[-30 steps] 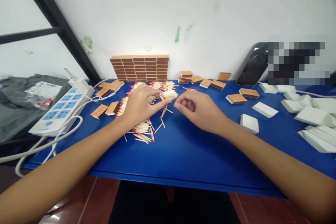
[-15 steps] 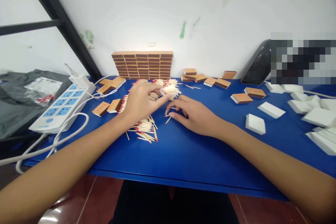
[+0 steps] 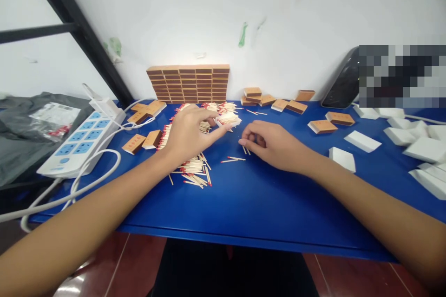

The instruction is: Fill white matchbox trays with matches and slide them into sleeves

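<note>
Matches (image 3: 234, 159), two of them, lie stray to the right of the match pile (image 3: 195, 167), on the blue table (image 3: 216, 213) I am watching through my remote feed. Just beyond, farther right of the pile, is the right hand (image 3: 275, 146), fingers curled in and thumb near the forefinger; two more sticks (image 3: 248, 151) show under the thumb, and I cannot tell whether they are pinched or simply lying there. This hand has just pulled away from the tray, which, I judge, leaves the tray to the left hand's grip alone and these four sticks outside it. At the pile's right side, the left hand (image 3: 190, 132) has the white matchbox tray (image 3: 218, 122) clamped between thumb and fingers, a bundle of matches (image 3: 229, 119) heaped in it. Half a second ago, the right fingers were close by the tray and strays lay nearer the pile; the left hand has hardly moved. Behind the pile, the matchbox stack (image 3: 190, 84) stands unchanged.
</note>
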### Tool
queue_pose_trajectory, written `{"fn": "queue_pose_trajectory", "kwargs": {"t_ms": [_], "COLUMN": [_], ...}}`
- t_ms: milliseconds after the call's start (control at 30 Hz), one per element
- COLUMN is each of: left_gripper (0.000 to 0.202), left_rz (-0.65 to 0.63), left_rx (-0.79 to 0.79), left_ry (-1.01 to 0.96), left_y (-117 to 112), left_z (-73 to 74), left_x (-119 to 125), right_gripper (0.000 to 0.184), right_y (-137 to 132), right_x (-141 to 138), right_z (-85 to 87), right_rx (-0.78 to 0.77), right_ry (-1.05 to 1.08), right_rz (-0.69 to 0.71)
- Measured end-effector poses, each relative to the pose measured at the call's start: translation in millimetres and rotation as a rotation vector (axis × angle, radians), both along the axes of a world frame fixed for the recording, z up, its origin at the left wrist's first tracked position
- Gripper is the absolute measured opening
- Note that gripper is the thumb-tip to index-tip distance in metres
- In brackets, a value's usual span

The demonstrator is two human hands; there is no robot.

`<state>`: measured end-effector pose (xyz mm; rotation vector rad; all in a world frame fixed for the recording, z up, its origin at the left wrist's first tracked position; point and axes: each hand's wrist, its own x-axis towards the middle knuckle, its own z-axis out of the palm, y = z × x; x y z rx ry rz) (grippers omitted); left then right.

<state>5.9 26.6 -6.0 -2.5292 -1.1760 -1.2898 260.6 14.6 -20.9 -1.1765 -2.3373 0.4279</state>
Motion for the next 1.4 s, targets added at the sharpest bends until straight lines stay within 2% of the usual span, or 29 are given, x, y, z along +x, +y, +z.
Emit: {"fn": "queue_pose_trajectory", "kwargs": {"t_ms": [100, 200, 333, 633, 767, 867, 1067, 1267, 1400], "left_gripper": [0.029, 0.027, 0.025, 0.028, 0.029, 0.030, 0.032, 0.028, 0.029], "left_rz": [0.004, 0.004, -0.016, -0.006, -0.034, -0.073, -0.076, -0.065, -0.109], "left_rx": [0.007, 0.000, -0.057, -0.047, -0.081, -0.117, -0.078, -0.086, -0.110], "left_ry": [-0.003, -0.003, 0.003, 0.028, 0.051, 0.075, 0.086, 0.079, 0.096], "left_y": [0, 2, 2, 1, 5, 6, 3, 3, 5], "left_z": [1.6, -0.4, -3.8, 1.2, -2.2, -4.5, -1.3, -0.7, -4.6], "left_x": [-2, -3, -2, -3, -5, -4, -1, -4, -4], "right_gripper": [0.015, 0.019, 0.013, 0.020, 0.020, 0.020, 0.015, 0.015, 0.017], "right_y": [-3, -12, -22, -17, -13, -14, -22, -17, -17], "right_x": [-1, -10, -16, 5, 8, 5, -5, -2, -2], "right_z": [4.4, 6.4, 6.1, 16.4, 19.5, 17.5, 10.0, 9.5, 9.6], "right_rx": [-0.013, -0.022, -0.098, -0.164, -0.092, -0.061, -0.110, -0.128, -0.160], "right_ry": [0.026, 0.038, -0.030, -0.093, -0.025, 0.007, -0.035, -0.060, -0.081], "right_rz": [-0.035, 0.032, 0.090, 0.097, 0.048, 0.030, 0.122, 0.086, 0.083]}}
